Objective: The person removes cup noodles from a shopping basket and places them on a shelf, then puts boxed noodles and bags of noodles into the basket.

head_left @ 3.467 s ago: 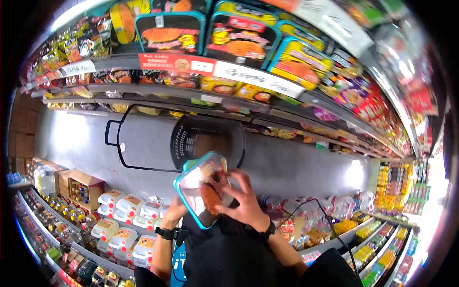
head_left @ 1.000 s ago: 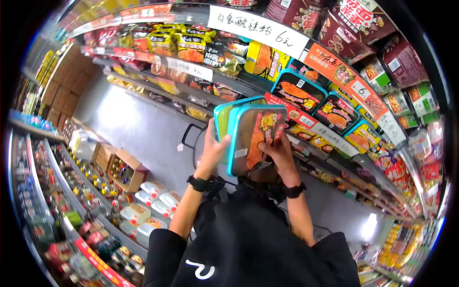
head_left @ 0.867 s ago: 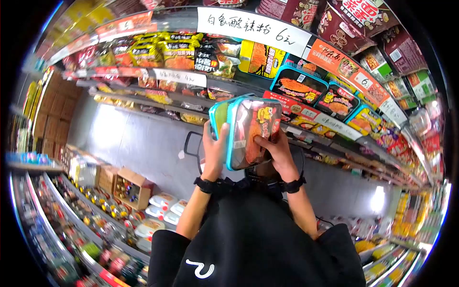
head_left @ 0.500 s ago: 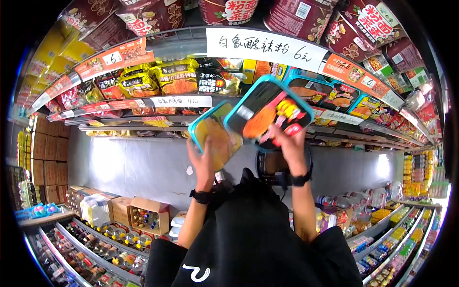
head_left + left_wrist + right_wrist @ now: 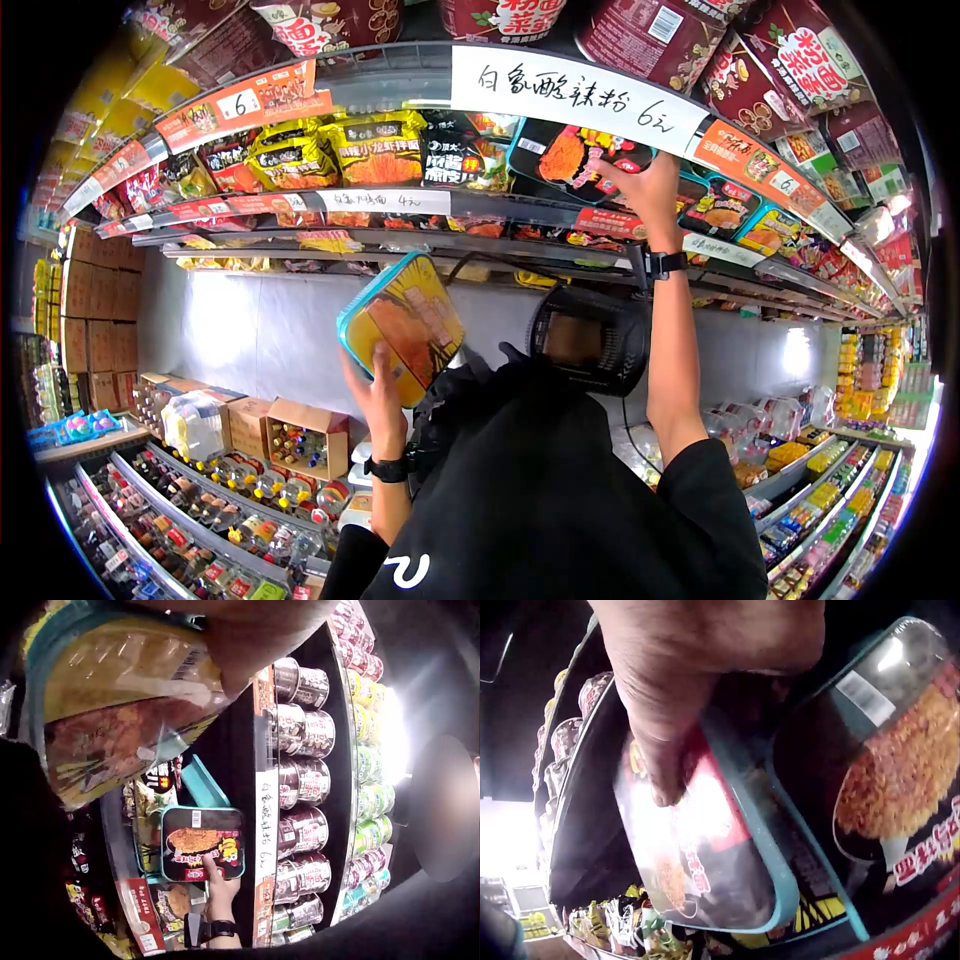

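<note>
My left hand (image 5: 380,405) grips a yellow boxed instant noodle pack (image 5: 405,325) with a teal rim, held tilted in front of my body, thumb on its printed face. In the left wrist view this pack (image 5: 135,712) fills the upper left. My right arm reaches out to the shelf, where my right hand (image 5: 645,195) holds a black noodle box (image 5: 565,150), also teal-rimmed, with the thumb on its top. In the right wrist view that box (image 5: 727,892) leans beside another black noodle box (image 5: 900,772) on the shelf. The right fingers' far side is hidden.
A black shopping basket (image 5: 545,345) stands on the floor below my right arm. Noodle bags (image 5: 375,150) line the shelf to the left. Dark red noodle buckets (image 5: 640,45) stand on the shelf above, behind a white price label (image 5: 575,95). Bottle shelves (image 5: 200,520) lie behind me.
The two boxes, earlier held together, are now apart. The black one has moved forward onto the shelf in my right hand; the yellow one has come down and left in my left hand.
</note>
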Demonstrator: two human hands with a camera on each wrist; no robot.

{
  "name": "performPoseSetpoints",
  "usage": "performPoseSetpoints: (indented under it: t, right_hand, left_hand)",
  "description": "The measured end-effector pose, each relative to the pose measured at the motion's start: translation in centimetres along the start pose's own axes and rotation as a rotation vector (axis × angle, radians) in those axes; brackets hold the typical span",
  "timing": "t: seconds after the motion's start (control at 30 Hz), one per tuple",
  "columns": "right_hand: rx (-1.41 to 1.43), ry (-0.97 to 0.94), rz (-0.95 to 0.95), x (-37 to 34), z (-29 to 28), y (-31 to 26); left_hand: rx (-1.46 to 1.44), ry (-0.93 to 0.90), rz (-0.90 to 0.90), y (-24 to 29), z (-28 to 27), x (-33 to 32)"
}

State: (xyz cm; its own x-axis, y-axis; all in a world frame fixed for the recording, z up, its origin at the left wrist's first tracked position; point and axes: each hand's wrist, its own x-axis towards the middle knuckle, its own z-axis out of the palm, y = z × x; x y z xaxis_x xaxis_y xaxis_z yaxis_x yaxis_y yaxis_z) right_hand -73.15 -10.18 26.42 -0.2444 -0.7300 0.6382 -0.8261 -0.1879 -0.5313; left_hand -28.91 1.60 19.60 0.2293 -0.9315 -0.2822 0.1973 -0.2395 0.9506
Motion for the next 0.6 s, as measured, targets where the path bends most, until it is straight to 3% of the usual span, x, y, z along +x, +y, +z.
performPoseSetpoints:
  t: [0.03,0.07,0.17,0.2,0.3,0.33,0.43,0.47,0.6]
  right_hand:
    - [-0.092,0.013,-0.045,0.6,-0.5,-0.2]
    - [0.010,-0.092,0.158,0.7,-1.1,-0.9]
    - [-0.258,-0.052,-0.098,0.6,-0.1,0.4]
    - [-0.281,-0.079,-0.020,0.1,0.3,0.5]
    - [-0.364,-0.084,-0.114,-0.2,0.6,0.4]
    - [-0.409,-0.170,-0.038,-0.2,0.6,0.0]
    - [-0.788,-0.191,-0.320,-0.1,1.6,-3.8]
    - [-0.801,-0.284,-0.322,-0.1,2.3,-4.3]
    - [-0.925,-0.289,-0.372,0.0,4.3,-4.5]
  left_hand:
    - [-0.010,0.015,-0.011,0.1,0.2,-0.4]
    - [0.053,0.028,0.065,-0.4,0.1,-0.1]
    - [0.069,0.016,0.104,-1.1,-0.2,-0.7]
    - [0.006,0.038,0.056,-1.2,0.0,-0.9]
    - [-0.039,0.104,0.031,-1.6,0.5,-1.5]
    - [-0.008,0.120,0.036,-1.2,0.8,-1.8]
    - [0.101,0.065,0.093,-1.1,0.2,-1.5]
    - [0.103,0.068,0.105,-0.8,0.3,-1.6]
    - [0.067,0.074,0.116,1.0,1.6,-1.8]
